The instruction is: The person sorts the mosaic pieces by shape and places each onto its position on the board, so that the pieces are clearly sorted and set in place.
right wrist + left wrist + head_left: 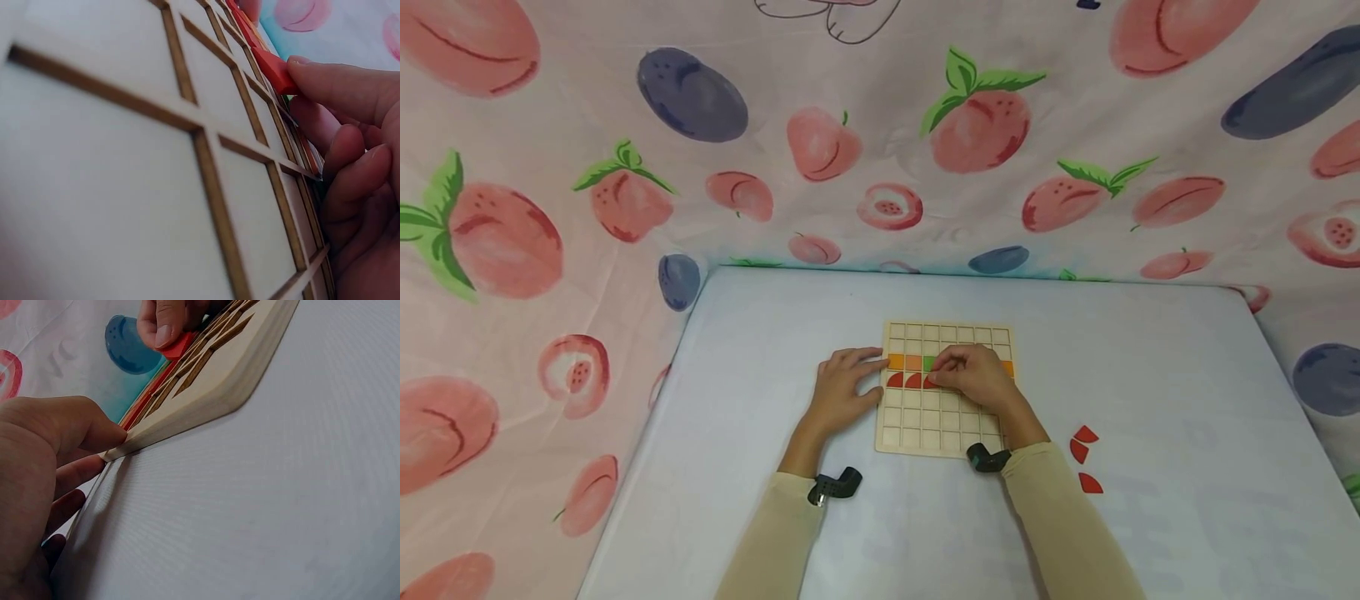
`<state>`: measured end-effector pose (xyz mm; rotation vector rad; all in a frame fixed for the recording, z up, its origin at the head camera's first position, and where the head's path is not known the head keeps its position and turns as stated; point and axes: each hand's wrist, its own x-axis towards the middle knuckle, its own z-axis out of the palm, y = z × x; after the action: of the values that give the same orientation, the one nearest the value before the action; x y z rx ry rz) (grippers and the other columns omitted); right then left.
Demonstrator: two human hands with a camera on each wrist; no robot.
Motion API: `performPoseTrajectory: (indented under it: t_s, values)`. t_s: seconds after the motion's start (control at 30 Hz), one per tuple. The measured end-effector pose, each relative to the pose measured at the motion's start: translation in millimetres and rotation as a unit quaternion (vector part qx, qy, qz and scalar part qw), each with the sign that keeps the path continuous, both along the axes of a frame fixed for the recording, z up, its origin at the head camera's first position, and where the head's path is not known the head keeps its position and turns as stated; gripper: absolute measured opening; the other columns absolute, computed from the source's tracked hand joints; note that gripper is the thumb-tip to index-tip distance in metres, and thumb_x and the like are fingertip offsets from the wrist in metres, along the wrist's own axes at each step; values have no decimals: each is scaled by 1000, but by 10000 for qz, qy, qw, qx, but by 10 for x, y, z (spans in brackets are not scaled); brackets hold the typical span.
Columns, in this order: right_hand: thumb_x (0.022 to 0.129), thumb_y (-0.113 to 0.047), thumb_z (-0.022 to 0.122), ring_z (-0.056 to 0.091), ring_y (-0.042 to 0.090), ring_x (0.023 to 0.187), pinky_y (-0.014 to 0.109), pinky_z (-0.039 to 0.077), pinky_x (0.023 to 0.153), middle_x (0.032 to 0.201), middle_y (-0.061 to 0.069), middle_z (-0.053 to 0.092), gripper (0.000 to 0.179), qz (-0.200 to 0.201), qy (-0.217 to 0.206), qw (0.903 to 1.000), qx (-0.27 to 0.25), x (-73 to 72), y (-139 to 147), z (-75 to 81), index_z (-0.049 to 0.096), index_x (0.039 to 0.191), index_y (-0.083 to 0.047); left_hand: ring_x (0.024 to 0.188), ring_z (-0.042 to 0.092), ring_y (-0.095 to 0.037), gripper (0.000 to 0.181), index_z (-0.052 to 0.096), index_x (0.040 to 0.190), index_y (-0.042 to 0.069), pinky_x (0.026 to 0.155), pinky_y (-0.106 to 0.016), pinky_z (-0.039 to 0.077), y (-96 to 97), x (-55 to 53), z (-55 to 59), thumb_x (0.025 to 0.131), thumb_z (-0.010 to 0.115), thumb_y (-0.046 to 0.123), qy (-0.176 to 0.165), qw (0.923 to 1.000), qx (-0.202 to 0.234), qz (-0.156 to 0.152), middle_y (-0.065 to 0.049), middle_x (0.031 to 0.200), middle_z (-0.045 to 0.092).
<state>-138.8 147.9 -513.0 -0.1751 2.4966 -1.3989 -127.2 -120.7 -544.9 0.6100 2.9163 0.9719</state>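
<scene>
A wooden grid board [910, 419] lies on the table. My right hand [981, 375] is over it, pinching a red quarter-circle piece [275, 72] between thumb and forefinger at the third cell of a row. Two similar red pieces [913, 381] sit in the cells to its left. Above them runs a row of coloured squares, with orange [896, 362] at the left end and green [928, 363] beside my fingers; my right hand hides part of this row. My left hand [841, 387] touches the board's left edge with thumb and fingertips, its fingers extended.
Three loose red pieces [1086, 483] lie on the white tabletop [1180, 375], right of my right forearm. Fruit-patterned cloth [820, 83] hangs behind the table and along its left side. Each wrist wears a small black camera [838, 483].
</scene>
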Motion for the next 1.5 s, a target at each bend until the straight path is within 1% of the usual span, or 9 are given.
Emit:
performPoseTrajectory:
  t_s: [0.17, 0.3, 0.6, 0.87, 1.03, 1.2, 1.33, 1.5]
  values:
    - [84, -24, 83, 54, 18, 64, 31, 44, 63, 73, -1, 68, 8, -8, 33, 9999, 99, 0, 0, -11, 77, 84, -19, 136, 46, -22, 46, 69, 134, 24, 104, -49, 35, 0, -2, -2, 88, 67, 27, -52, 10000, 2, 19, 7, 147, 58]
    - [83, -24, 84, 52, 18, 62, 31, 43, 61, 71, -1, 67, 9, -34, 27, 9998, 169, -3, 3, -25, 76, 82, -20, 135, 47, -22, 46, 70, 133, 23, 104, -50, 35, 1, 5, -3, 87, 67, 27, 1, 10000, 26, 39, 6, 146, 59]
    - [83, -26, 84, 55, 19, 62, 32, 43, 60, 70, -4, 70, 8, 40, 148, 9992, 376, -8, 9, -36, 77, 81, -22, 135, 47, -23, 46, 70, 133, 23, 103, -49, 35, 1, 7, 9, 87, 68, 27, 57, 10000, 70, 5, 5, 146, 59]
    - [84, -27, 83, 54, 20, 59, 32, 43, 58, 64, -2, 65, 9, 138, 218, 9983, 525, -11, 19, -37, 76, 80, -22, 134, 47, -24, 46, 70, 133, 22, 102, -50, 35, 8, 13, 16, 87, 68, 27, 72, 9999, 107, -7, 5, 145, 59]
    - [84, -27, 83, 55, 19, 59, 32, 44, 59, 67, -4, 67, 8, 190, 204, 9985, 478, -16, 28, -49, 77, 82, -22, 135, 47, -23, 46, 70, 133, 22, 103, -49, 35, 6, 13, 6, 88, 68, 27, 56, 10000, 81, -2, 5, 146, 59]
    - [82, -27, 85, 54, 17, 59, 30, 45, 60, 70, -3, 67, 11, 165, 76, 9995, 272, -15, 44, -59, 77, 85, -22, 135, 47, -23, 46, 70, 133, 22, 103, -49, 35, 2, 12, 5, 87, 68, 27, 55, 10000, 49, -3, 5, 146, 59]
    - [79, -23, 88, 51, 16, 58, 29, 43, 58, 70, 0, 65, 15, 126, -104, 9998, 62, -13, 57, -50, 77, 88, -20, 135, 47, -23, 46, 70, 133, 22, 102, -49, 35, 3, 10, 10, 87, 68, 27, 48, 10000, 27, -6, 5, 146, 59]
    - [77, -21, 89, 51, 17, 58, 28, 42, 56, 70, 1, 64, 16, 121, -128, 9998, 38, -14, 62, -37, 77, 88, -19, 135, 46, -23, 46, 69, 134, 23, 103, -49, 35, 6, 9, 15, 88, 67, 27, -9, 10000, -9, 0, 6, 147, 58]
